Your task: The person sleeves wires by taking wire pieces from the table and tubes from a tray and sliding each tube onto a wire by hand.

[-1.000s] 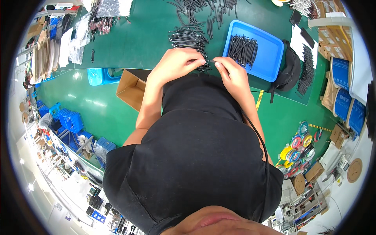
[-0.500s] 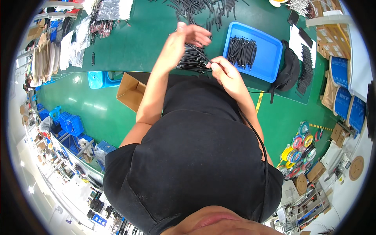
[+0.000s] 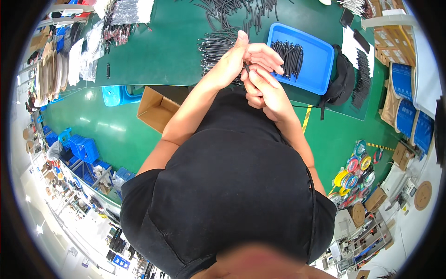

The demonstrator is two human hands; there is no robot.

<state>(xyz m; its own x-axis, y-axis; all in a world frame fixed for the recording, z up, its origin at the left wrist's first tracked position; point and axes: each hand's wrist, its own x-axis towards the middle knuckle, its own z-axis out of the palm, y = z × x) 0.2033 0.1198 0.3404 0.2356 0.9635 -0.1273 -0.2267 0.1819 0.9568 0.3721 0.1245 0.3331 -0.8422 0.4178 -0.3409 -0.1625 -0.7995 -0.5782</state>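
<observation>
My left hand (image 3: 239,58) is raised over the near part of the table, thumb up and fingers stretched to the right, with nothing seen gripped in it. Close against it, my right hand (image 3: 265,90) is closed on a short black cable (image 3: 246,67), whose end shows between the two hands. Most of that cable is hidden by the fingers. Beneath and left of my hands lies a pile of similar black cables (image 3: 211,51), laid side by side. To the right, a blue tray (image 3: 316,65) holds a bunch of black cables (image 3: 289,58).
More loose black cables (image 3: 227,11) are heaped at the far side of the green table (image 3: 162,51). Plastic bags (image 3: 95,51) and wires lie at the left. A black bag (image 3: 341,79) and phones (image 3: 361,41) are right of the tray. An open carton (image 3: 155,109) stands below the table edge.
My left hand has moved right, from above the cable pile to beside my right hand. The right hand has curled more and the cable in it is now largely covered.
</observation>
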